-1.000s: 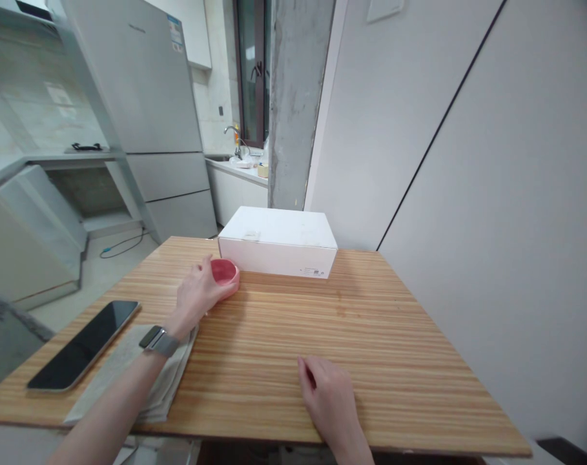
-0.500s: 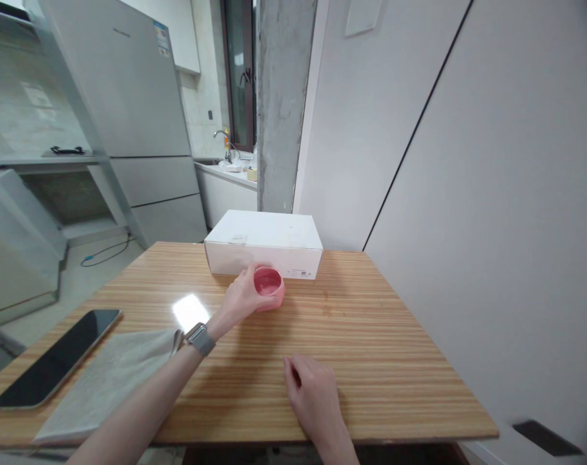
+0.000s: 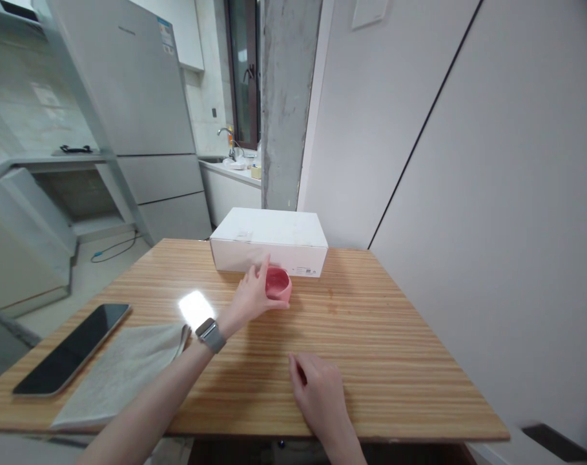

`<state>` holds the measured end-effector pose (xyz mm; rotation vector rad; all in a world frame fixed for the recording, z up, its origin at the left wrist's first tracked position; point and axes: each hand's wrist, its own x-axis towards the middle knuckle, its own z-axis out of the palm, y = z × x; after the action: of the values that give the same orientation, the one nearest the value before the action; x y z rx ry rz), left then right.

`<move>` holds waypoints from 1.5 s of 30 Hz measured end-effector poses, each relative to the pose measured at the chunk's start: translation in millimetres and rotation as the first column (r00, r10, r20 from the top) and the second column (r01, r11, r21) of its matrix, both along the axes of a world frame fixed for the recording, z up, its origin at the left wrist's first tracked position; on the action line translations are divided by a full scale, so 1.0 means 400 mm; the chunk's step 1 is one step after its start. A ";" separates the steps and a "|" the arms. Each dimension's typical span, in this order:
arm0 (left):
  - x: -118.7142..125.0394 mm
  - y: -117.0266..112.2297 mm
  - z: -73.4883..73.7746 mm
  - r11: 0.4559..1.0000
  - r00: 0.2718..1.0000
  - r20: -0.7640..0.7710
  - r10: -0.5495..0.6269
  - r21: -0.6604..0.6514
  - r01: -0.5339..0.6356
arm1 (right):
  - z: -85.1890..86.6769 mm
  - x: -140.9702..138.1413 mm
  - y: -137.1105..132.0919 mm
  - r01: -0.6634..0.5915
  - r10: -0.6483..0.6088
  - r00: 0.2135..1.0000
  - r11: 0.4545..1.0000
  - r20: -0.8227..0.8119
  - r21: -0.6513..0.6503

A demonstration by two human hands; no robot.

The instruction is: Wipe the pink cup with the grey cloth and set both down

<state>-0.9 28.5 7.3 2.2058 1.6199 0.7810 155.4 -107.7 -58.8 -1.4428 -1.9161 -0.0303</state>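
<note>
The fingers of the left hand are spread wide around a small, round, glossy pink bowl, the index finger pointing up past its far left side and the thumb stretched along the near side. From where I stand, I can't tell whether the thumb actually presses on it. The bowl sits near the middle of the far half of a striped, light-brown wood-grain tabletop, its hollow showing toward the person. Just behind it is a long, low, white rectangular box, with small dark print low on the right of its front face.

The right hand rests close to the near edge, well apart from the bowl, its fingers curled loosely inward in a narrow half fist.

A watch with a dark face and grey band circles the left wrist. That forearm crosses over the edge of a flat, folded, pale grey cloth, and just left of the cloth lies a slim, black-screened, rectangular phone. A bright patch of light gleams on the wood near the watch. Across the room I see a tall silver refrigerator and a rough grey concrete pillar.
</note>
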 end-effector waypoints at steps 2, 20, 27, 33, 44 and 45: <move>-0.022 -0.039 -0.006 0.997 0.995 -0.103 -0.007 0.074 0.014 | -0.003 0.003 -0.001 0.000 0.000 1.000 1.000 0.003 0.012; -0.593 -0.465 -0.270 0.957 0.932 -0.350 -0.092 0.227 0.179 | -0.013 0.006 -0.001 -0.062 0.049 0.986 0.995 -0.159 -0.077; -0.328 -0.411 -0.202 0.989 0.954 0.270 0.127 -0.111 -0.100 | 0.012 -0.035 -0.041 -0.582 -0.295 0.337 0.681 -0.894 -0.444; -0.005 -0.363 -0.151 0.981 0.825 0.562 0.055 -0.185 0.061 | 0.068 0.002 -0.019 -0.842 -0.549 -0.212 0.522 -0.809 -0.134; 0.146 -0.396 -0.219 0.839 0.899 -0.071 -0.432 0.335 0.430 | 0.069 0.054 0.010 -0.727 -0.758 -0.324 0.582 -0.566 -0.364; 0.146 -0.399 -0.219 0.826 0.893 -0.119 -0.435 0.342 0.448 | 0.072 0.051 0.009 -0.721 -0.760 -0.340 0.589 -0.554 -0.365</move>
<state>57.4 -131.2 -80.2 2.7185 0.9534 0.9576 175.8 -104.3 -30.0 -0.9569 0.1062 1.9032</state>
